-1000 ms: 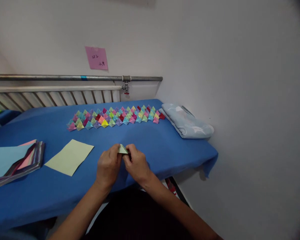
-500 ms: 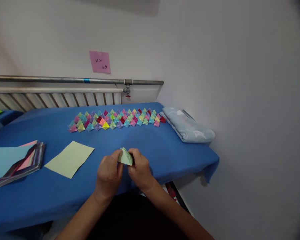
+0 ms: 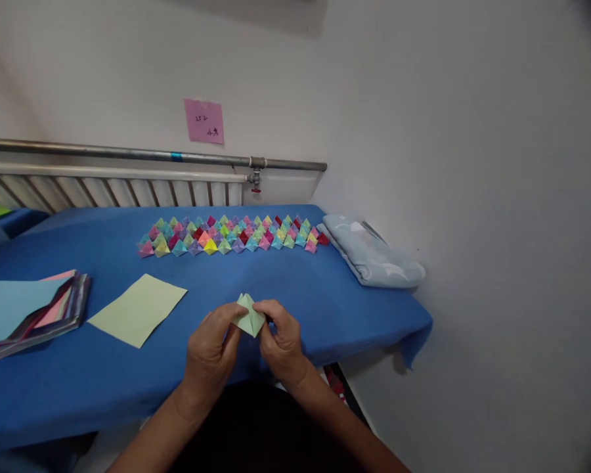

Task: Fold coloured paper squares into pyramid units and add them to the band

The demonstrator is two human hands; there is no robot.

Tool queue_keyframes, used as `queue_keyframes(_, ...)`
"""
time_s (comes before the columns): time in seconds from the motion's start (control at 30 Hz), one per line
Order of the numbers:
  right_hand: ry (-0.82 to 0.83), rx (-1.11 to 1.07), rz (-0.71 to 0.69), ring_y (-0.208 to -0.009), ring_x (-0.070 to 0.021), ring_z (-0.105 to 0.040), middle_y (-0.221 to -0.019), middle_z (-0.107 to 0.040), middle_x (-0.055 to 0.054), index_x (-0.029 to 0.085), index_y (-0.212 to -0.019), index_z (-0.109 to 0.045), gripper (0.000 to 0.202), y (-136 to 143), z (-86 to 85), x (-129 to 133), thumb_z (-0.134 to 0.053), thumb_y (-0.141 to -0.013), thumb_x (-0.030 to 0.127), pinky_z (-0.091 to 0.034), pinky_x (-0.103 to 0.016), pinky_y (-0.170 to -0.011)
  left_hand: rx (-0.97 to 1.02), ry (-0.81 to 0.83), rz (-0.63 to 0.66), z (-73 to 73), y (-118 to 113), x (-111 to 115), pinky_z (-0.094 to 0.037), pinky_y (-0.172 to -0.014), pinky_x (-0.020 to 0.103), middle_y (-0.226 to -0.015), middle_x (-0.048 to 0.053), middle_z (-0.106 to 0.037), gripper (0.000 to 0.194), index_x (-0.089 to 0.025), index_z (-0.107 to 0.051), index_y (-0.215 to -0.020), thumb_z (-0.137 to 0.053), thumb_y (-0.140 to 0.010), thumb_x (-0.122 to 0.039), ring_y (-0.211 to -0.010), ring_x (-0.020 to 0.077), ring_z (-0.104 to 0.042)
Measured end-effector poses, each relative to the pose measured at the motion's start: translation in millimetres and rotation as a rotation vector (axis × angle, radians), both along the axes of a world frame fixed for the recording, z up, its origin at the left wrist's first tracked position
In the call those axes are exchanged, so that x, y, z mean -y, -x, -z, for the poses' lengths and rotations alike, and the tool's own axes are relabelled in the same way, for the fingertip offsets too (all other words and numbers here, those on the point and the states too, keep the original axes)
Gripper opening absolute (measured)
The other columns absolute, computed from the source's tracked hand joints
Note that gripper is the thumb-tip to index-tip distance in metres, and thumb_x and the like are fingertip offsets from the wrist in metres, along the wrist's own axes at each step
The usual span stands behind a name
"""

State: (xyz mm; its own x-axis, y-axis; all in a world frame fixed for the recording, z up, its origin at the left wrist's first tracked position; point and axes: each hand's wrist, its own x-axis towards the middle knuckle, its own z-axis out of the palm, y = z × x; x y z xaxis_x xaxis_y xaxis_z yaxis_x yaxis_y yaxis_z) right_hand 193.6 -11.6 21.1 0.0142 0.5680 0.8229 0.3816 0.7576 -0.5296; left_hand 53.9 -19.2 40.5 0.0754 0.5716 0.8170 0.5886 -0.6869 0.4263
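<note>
A small pale green folded paper piece (image 3: 251, 320) is held up above the front part of the blue-covered table (image 3: 320, 302). My left hand (image 3: 211, 345) pinches its left side, thumb on the near face. On its right side, my right hand (image 3: 282, 338) grips it between thumb and fingers. Creased flaps meet along its middle, and a point faces down toward me. To the left lies a flat sheet of pale green paper (image 3: 138, 310). Behind my hands stand rows of several small folded paper pieces (image 3: 224, 246) in many colours.
At far left sits a stack of coloured paper (image 3: 17, 309), a light blue sheet on top. A folded light blue cloth (image 3: 374, 256) rests by the right wall. Behind the table run a radiator (image 3: 128, 190) and a metal pipe (image 3: 142, 156). A pink note (image 3: 204, 121) hangs above.
The folded paper piece has turned in my hands, so its creased face now shows toward me with a point down. Both hands still grip it. The view has shifted slightly.
</note>
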Motion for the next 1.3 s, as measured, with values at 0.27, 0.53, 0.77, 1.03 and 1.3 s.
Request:
queue_keyframes(0.27,0.053,-0.069,-0.151,-0.077,-0.0114,-0.065,-0.091,-0.068,-0.001,0.026,-0.107,-0.062,0.025,-3.8,-3.1,5.2,-0.051,-0.092,0.009,-0.054,-0.023,-0.069,0.17,0.275,0.111,-5.6,5.6,6.3,-0.054,-0.072,0.021,-0.087,-0.001,-0.077,0.018,-0.023,-0.069,-0.095,-0.053,-0.087,-0.019,-0.077,0.014,-0.072)
queue_keyframes(0.53,0.071,-0.081,-0.143,-0.081,-0.0123,-0.066,-0.092,-0.066,-0.001,0.027,-0.103,-0.064,0.025,-3.2,-1.5,8.4,-0.05,-0.093,0.009,-0.054,-0.025,-0.071,0.549,0.747,0.345,-16.1,12.3,9.9,-0.054,-0.064,0.021,-0.079,0.0,-0.073,0.016,-0.02,-0.07,-0.086,-0.068,-0.078,-0.034,-0.072,0.0144,-0.068)
queue_keyframes(0.77,0.033,0.101,-0.189,-0.095,-0.0159,-0.064,-0.106,-0.062,-0.005,0.026,-0.112,-0.062,0.032,-9.8,-8.3,16.9,-0.052,-0.087,0.008,-0.055,-0.03,-0.081,0.763,0.794,0.354,-20.5,11.6,9.1,-0.057,-0.065,0.021,-0.078,0.0,-0.075,0.035,-0.019,-0.062,-0.093,-0.081,-0.067,-0.033,-0.072,0.0144,-0.071)
queue_keyframes(1.03,0.118,0.006,-0.143,-0.091,-0.0158,-0.063,-0.095,-0.066,-0.003,0.024,-0.102,-0.062,0.015,-8.5,-34.9,26.8,-0.057,-0.09,0.017,-0.053,-0.031,-0.082,0.519,0.602,0.26,-8.9,23.4,18.8,-0.061,-0.081,0.028,-0.094,0.002,-0.076,0.03,-0.022,-0.065,-0.103,-0.076,-0.077,-0.03,-0.087,0.0177,-0.074)
queue_keyframes(1.3,0.129,0.08,-0.124,-0.09,-0.016,-0.065,-0.091,-0.067,-0.003,0.023,-0.096,-0.065,0.01,-4.7,-50.1,31.4,-0.064,-0.087,0.019,-0.054,-0.031,-0.083,0.408,0.481,0.271,0.8,26.2,21.2,-0.061,-0.08,0.024,-0.096,0.001,-0.076,0.026,-0.023,-0.066,-0.105,-0.074,-0.081,-0.027,-0.086,0.0158,-0.075)
